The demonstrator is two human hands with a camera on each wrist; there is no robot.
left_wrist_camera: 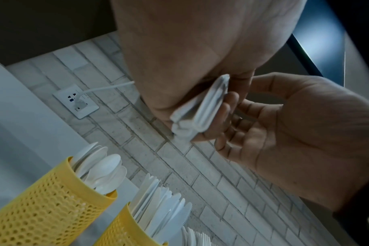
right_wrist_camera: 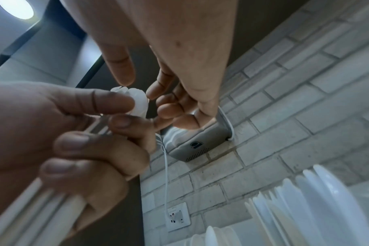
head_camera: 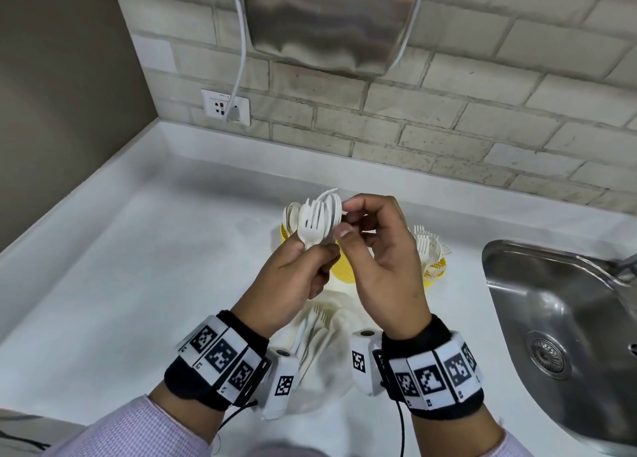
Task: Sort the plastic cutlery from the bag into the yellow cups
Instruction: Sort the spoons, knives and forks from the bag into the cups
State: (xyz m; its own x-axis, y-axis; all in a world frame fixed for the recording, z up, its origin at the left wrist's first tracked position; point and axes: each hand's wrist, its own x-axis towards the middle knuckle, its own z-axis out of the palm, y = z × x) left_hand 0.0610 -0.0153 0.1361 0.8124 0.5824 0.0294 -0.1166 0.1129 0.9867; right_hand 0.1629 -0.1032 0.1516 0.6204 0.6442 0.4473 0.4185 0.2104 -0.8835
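My left hand [head_camera: 310, 255] grips a bundle of white plastic forks [head_camera: 319, 220] by the handles, heads up, above the cups. The handle ends [left_wrist_camera: 200, 108] stick out under its palm. My right hand [head_camera: 346, 218] pinches the outermost fork head [right_wrist_camera: 138, 99] between thumb and index finger. Three yellow mesh cups stand behind the hands. The left one [head_camera: 285, 233] [left_wrist_camera: 53, 199] holds spoons, the middle one [head_camera: 341, 268] [left_wrist_camera: 120, 229] holds knives, and the right one [head_camera: 436, 272] holds forks. A clear bag [head_camera: 320, 349] with more forks lies on the counter under my wrists.
A steel sink [head_camera: 568, 318] is set into the white counter [head_camera: 138, 284] at the right. On the brick wall behind are a steel hand dryer [head_camera: 331, 18] and a socket [head_camera: 225, 108] with a white cable plugged in.
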